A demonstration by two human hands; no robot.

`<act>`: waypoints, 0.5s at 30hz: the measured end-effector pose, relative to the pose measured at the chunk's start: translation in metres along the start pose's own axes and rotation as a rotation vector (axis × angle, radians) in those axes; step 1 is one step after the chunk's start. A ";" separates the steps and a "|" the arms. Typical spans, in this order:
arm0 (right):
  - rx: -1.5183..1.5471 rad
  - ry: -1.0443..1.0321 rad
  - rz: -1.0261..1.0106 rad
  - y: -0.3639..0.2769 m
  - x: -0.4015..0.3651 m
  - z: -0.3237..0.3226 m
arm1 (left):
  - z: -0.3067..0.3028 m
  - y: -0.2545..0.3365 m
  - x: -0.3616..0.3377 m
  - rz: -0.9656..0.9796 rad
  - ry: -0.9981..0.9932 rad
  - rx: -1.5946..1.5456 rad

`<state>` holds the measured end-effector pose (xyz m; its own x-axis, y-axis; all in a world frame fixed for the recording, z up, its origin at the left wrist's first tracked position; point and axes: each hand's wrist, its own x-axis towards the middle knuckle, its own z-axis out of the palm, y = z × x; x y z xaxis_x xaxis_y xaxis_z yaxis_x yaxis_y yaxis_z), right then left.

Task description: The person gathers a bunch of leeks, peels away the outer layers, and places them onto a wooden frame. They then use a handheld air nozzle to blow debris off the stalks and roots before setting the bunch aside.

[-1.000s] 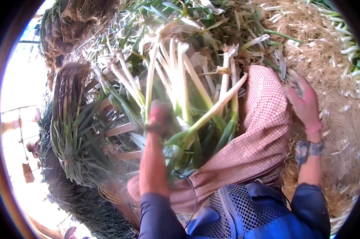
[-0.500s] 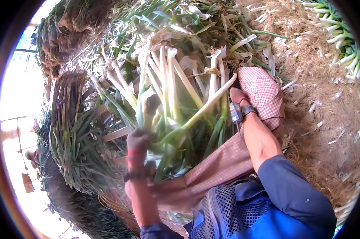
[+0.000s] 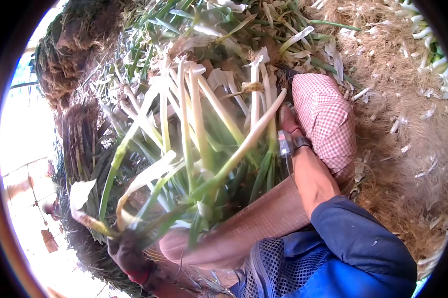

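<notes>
My left hand [image 3: 127,252], low at the left and a little blurred, is closed around leaves of a green onion [image 3: 116,161]. A pale, peeling leaf and a brownish one stick up from this grip. Long white green onion stalks [image 3: 194,114] lean across the middle, root ends away from me. One thick stalk [image 3: 251,139] slants up to the right, its white end close to my right hand [image 3: 287,119]. That hand rests beside the checked cloth over my knee; its fingers are mostly hidden, so their grip does not show.
Loose leaves and peelings [image 3: 263,25] are heaped behind the stalks. A bundle of green onions [image 3: 77,144] stands at the left. Dry roots and scraps [image 3: 397,144] cover the ground at right, with trimmed white onions [image 3: 440,62] at the edge. My checked-cloth-covered leg [image 3: 263,203] crosses the front.
My left hand has moved down and left, drawing leaves with it. A stalk now slants toward that hand. My right hand has stayed beside the knee, and the view has shifted slightly.
</notes>
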<state>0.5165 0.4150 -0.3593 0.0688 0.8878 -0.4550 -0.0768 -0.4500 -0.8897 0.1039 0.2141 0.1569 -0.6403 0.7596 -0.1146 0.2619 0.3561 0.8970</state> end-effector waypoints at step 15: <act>0.635 -0.315 0.032 -0.160 -0.064 0.039 | -0.335 -0.036 -0.109 -0.081 0.732 0.879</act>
<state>0.4853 0.4343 -0.1864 -0.2266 0.9037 -0.3632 -0.6454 -0.4186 -0.6389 -0.0781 -0.0637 0.2802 -0.8692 0.3208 0.3763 0.4305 0.8653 0.2567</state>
